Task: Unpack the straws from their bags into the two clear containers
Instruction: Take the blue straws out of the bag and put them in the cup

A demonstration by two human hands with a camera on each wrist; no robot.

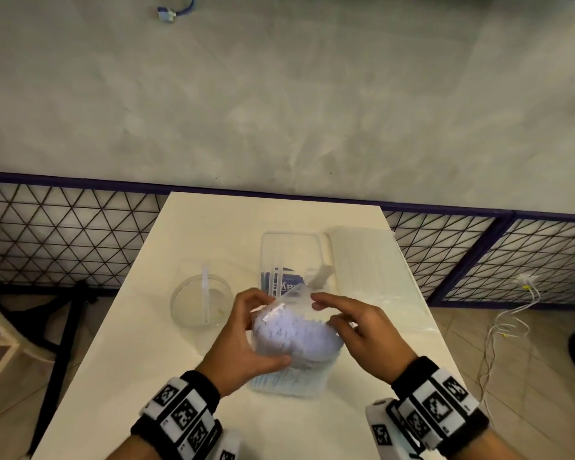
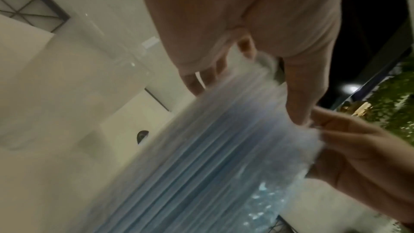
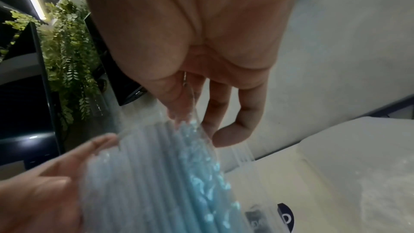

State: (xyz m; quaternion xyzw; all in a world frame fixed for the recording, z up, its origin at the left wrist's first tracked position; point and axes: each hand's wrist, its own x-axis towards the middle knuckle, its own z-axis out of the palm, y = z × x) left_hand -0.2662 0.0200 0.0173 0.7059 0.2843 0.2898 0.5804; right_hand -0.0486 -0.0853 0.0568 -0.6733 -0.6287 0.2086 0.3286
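1. A bag of straws (image 1: 292,340) is held upright on the white desk (image 1: 213,227), near its front edge and between the two hands.
2. The bag is gripped at its left side by the left hand (image 1: 243,340), with the fingers curled over the top and the thumb pressed low on the front.
3. The plastic at the bag's upper right is touched by the right hand (image 1: 356,327); its fingers are bent lightly, and in the right wrist view the film appears to be pinched between thumb and fingers, though blur leaves this uncertain.
4. A round clear container (image 1: 201,300) with one straw in it is seen just left of the bag, and a tall rectangular clear container (image 1: 291,257) with a couple of straws stands just behind it.
5. A second, flat pack (image 1: 362,257) lies at the right of the rectangular container.
6. The step in hand is judged to be the opening of the bag's mouth.
7. The bundle should be kept steady by the left hand while the film is peeled down evenly, so that the straws are not spilled or bent.
8. The bag's mouth should be aimed at a container before the straws are released.
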